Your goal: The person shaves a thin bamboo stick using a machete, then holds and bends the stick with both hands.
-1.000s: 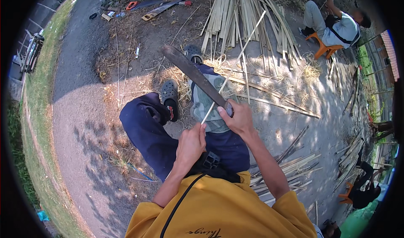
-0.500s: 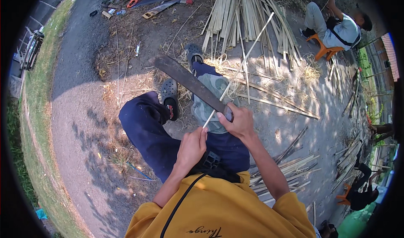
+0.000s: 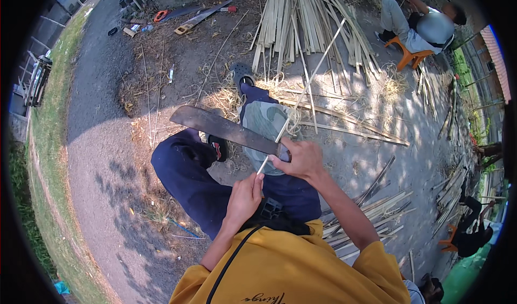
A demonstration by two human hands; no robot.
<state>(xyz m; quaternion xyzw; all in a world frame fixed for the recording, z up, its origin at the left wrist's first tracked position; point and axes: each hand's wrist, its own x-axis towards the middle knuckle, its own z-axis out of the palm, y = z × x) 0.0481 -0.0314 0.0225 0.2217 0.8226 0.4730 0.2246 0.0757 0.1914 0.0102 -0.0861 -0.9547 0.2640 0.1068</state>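
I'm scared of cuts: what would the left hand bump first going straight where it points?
The left hand would probably meet the right hand first, at its thumb, then the machete; depth is unclear.

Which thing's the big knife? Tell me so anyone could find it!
Start at the big yellow shirt at the bottom of the picture. Above it and a little right of the middle, the right grip holds the machete, pointing left. Unlike the slim, pale strip crossing it, it's broad and dark, with a rounded tip.
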